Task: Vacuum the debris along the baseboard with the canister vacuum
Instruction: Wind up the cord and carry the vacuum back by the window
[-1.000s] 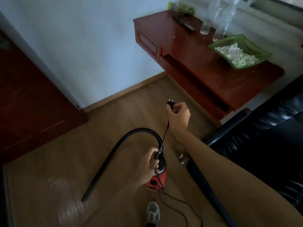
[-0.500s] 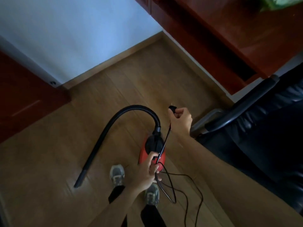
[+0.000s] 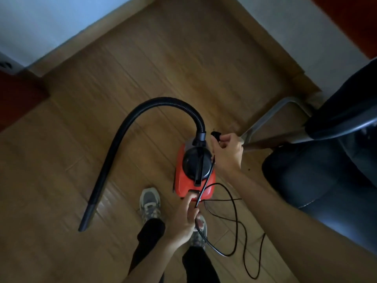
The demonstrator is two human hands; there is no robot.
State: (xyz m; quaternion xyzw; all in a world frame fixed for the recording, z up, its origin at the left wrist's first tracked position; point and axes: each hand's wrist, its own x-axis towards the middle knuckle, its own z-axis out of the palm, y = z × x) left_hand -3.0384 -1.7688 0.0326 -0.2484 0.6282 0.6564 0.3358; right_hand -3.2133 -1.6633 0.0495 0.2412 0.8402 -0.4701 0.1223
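We stand over the vacuum [image 3: 194, 172], a small red canister on the wooden floor, and every place here we give from it. Our right hand [image 3: 227, 152] is just beside its right front, and the fingers pinch the black plug [image 3: 215, 135] at the end of the cord [image 3: 234, 217]. Our left hand [image 3: 181, 219] is just behind the vacuum, closed around the cord, which runs tight from there up to the plug, while the rest lies in loose loops behind and to the right of the vacuum. The hose [image 3: 126, 139] leaves the front of the vacuum, bends over to the left and ends with its nozzle on the floor, left and behind. The baseboard [image 3: 85, 41] is well ahead of the vacuum, along the wall, and we cannot see debris there because the picture is blurred. We judge that the step is to free the cord and bring the plug to a socket. To do it well, we let the cord slide through the left hand without jerks, so the light vacuum does not tip. We keep the loops away from our shoes [image 3: 150, 203]. We hold the plug by its body, not the pins.
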